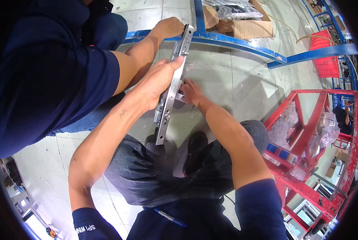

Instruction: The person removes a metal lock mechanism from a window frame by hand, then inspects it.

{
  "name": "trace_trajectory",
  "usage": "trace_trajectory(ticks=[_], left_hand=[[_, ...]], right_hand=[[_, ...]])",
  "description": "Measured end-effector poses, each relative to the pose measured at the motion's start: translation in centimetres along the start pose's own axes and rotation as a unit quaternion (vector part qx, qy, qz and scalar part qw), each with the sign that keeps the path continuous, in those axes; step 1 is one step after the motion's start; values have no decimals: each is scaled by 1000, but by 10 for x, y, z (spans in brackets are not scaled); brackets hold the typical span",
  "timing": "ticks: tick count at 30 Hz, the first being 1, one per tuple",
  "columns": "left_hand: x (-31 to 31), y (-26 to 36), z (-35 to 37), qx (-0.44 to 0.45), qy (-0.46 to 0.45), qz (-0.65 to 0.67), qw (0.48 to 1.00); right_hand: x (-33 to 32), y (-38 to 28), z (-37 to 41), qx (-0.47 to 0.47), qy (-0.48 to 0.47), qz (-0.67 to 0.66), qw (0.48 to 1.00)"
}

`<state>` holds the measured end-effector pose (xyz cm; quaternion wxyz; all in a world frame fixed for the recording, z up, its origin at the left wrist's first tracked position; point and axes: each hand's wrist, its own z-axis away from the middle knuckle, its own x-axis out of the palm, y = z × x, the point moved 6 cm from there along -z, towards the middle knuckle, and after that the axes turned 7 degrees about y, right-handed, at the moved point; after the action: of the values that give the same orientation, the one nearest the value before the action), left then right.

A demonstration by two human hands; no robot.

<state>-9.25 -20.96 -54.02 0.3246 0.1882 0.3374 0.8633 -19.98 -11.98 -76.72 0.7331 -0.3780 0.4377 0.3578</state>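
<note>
A long silver metal bar (174, 86) with holes, bolts and small fittings along it stands at a slant over the floor, above my knees. My left hand (159, 80) is wrapped around its middle, thumb along the near face. On the bar's other side, my right hand (191, 93) has its fingers curled at a short metal bracket (180, 98) that sticks out from the bar; part of the grip is hidden. A co-worker's closed hand (170, 28) is at the bar's top end.
The co-worker's dark sleeve (63, 80) fills the left side. Ahead runs a blue steel frame (243, 47), with an opened cardboard box (253, 29) behind it. A red metal rack (303, 188) holding plastic-wrapped items stands at right. My shoes (197, 142) are below the bar.
</note>
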Motion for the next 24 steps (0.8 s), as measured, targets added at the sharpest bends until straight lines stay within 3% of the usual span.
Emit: trace_trajectory(ticks=[3,8,11,14,17,19,22,23,24], left_hand=[[2,-2,-9,-2,-6,-5,1000],[9,0,-12,41,9,-35,999],[12,1,-10,41,-6,-43,998],[16,4,-11,64,-19,-47,997],[20,7,-15,100,-28,-55,993],[23,9,-15,126,-34,-42,991],[27,15,-8,166,-44,-2,985],[27,17,-4,179,-49,3,983],[27,19,-1,192,-53,9,980]], right_hand=[[-9,-16,17,31,38,20,999],[41,-9,19,57,119,89,987],[46,-2,30,163,99,8,982],[39,10,36,245,4,87,966],[-5,20,23,49,-290,125,948],[-23,39,-12,-4,-300,136,944],[-142,43,-28,-66,38,-1,997],[-200,34,-16,-68,140,-75,985],[-237,29,-7,-7,194,-215,957]])
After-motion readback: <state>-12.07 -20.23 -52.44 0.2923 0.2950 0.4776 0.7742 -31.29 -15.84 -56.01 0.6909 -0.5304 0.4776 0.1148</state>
